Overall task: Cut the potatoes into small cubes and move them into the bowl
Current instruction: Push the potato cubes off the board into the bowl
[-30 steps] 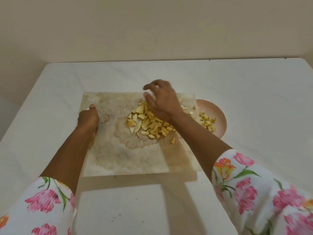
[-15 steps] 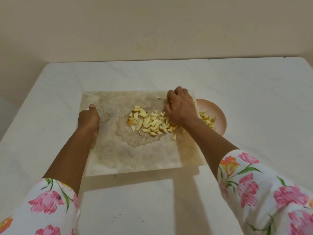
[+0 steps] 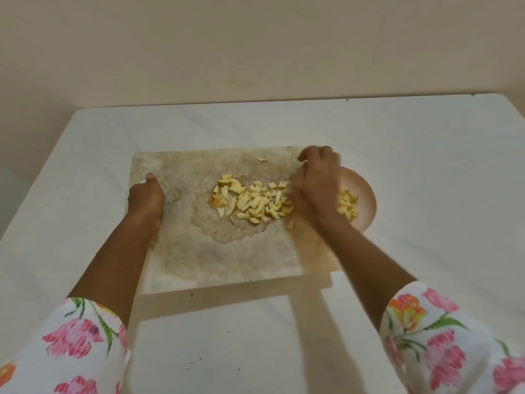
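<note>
A pile of pale yellow potato pieces lies in the middle of a worn, wet cutting board. My left hand grips the board's left edge, thumb on top. My right hand is cupped, fingers bent down, at the right end of the pile by the board's right edge, pushing pieces; it is blurred. A pink bowl sits just past that edge, partly under the board and behind my hand. It holds more potato pieces. One stray piece lies near the board's far edge.
The board and bowl rest on a white table set against a beige wall. No knife is in view. My flowered sleeves fill the lower corners.
My right hand has swept from the middle of the pile to the board's right edge, dragging pieces toward the bowl. The left hand has kept its hold on the board.
</note>
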